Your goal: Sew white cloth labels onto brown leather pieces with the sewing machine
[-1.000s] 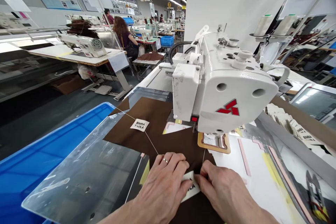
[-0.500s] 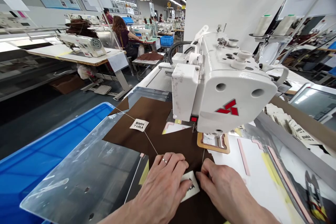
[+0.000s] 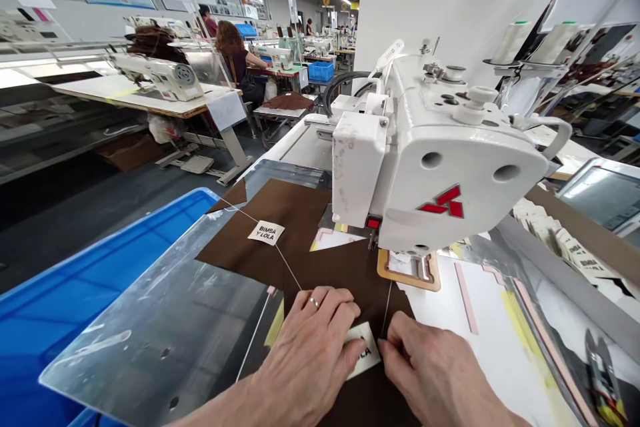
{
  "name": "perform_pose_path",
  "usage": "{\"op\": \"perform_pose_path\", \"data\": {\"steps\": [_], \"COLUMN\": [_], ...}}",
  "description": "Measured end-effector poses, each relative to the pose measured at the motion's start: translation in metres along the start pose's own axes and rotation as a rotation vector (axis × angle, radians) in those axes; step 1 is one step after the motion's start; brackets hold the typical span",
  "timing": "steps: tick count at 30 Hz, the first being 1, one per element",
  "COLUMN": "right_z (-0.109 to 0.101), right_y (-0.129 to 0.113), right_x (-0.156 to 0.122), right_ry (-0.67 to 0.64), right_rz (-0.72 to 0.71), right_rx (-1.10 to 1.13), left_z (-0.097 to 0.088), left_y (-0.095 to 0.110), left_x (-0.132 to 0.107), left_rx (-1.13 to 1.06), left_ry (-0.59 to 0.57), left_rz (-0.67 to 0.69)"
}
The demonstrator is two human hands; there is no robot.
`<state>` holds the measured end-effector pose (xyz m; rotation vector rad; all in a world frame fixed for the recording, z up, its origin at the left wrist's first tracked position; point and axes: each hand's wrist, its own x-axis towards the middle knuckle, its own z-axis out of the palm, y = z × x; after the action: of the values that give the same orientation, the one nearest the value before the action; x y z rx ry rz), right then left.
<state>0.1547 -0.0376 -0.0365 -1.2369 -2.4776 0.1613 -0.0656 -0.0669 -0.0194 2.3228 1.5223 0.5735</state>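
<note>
Workshop: a long sewing hall is seen at the far left, with rows of tables and a seated person (image 3: 235,57) at a far table.
Sewing machine: a white sewing machine (image 3: 440,153) with a red emblem is set right of centre, its head standing over the work surface.
Blue bin: a blue bin (image 3: 95,267) is placed at the near left, beside the surface.
Clear plate: a scratched transparent plate (image 3: 165,327) is laid at the near left, its far edge lying against the brown cloth.
Brown fabric: pieces of brown fabric (image 3: 295,213) are spread flat from the middle to the near edge, in front of the machine head.
Clamp frame: a tan frame (image 3: 410,273) is seen under the machine head, just right of the fabric.
Left hand: the left hand (image 3: 310,347) is laid flat on the near fabric, a ring on one finger; its fingertips are pressed on the near label's left edge, nothing being clasped.
Right hand: the right hand (image 3: 435,373) is set just right of the label, fingertips pinched narrowly at its right edge.
Near label: a white label (image 3: 364,350) with dark lettering is held down on the fabric between the two hands.
Far label: a second white label (image 3: 266,232) lies on the farther fabric, joined by a thin thread (image 3: 287,267).
</note>
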Motion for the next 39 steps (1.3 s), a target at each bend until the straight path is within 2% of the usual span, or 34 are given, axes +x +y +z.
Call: {"op": "perform_pose_path", "data": {"steps": [5, 9, 11, 13, 16, 18, 21, 25, 28, 32, 39], "right_z": [-0.002, -0.002, -0.004, -0.009, -0.015, -0.016, -0.009, 0.005, 0.013, 0.012, 0.011], "right_y": [-0.002, 0.000, 0.002, 0.006, 0.016, 0.021, 0.018, -0.004, -0.016, -0.021, -0.021], "right_x": [-0.001, -0.002, -0.003, -0.005, -0.009, -0.008, 0.004, 0.029, 0.043, 0.049, 0.050], "right_ry": [0.011, -0.092, -0.145, -0.151, -0.094, -0.058, -0.011, 0.082, 0.087, -0.026, -0.073], "right_rz": [-0.009, 0.052, 0.145, 0.187, 0.035, -0.132, -0.289, -0.314, -0.329, -0.297, -0.261], "right_rx": [-0.008, 0.057, 0.104, 0.127, 0.141, 0.122, 0.046, -0.057, -0.117, -0.104, -0.057], "left_z": [0.002, 0.003, -0.003, -0.014, -0.036, -0.045, -0.042, -0.027, -0.020, -0.014, -0.008], "left_y": [0.000, 0.000, -0.005, -0.015, -0.034, -0.041, -0.038, -0.023, -0.019, -0.022, -0.019], "left_x": [-0.002, -0.001, -0.001, -0.004, -0.022, -0.042, -0.072, -0.093, -0.093, -0.087, -0.082], "left_rx": [0.006, -0.008, -0.069, -0.157, -0.156, -0.086, -0.033, 0.039, 0.126, 0.254, 0.264], "left_ry": [0.021, 0.021, 0.047, 0.143, 0.356, 0.405, 0.352, 0.331, 0.310, 0.256, 0.209], "left_rz": [0.000, 0.008, 0.012, -0.013, -0.133, -0.212, -0.261, -0.293, -0.310, -0.292, -0.284]}}
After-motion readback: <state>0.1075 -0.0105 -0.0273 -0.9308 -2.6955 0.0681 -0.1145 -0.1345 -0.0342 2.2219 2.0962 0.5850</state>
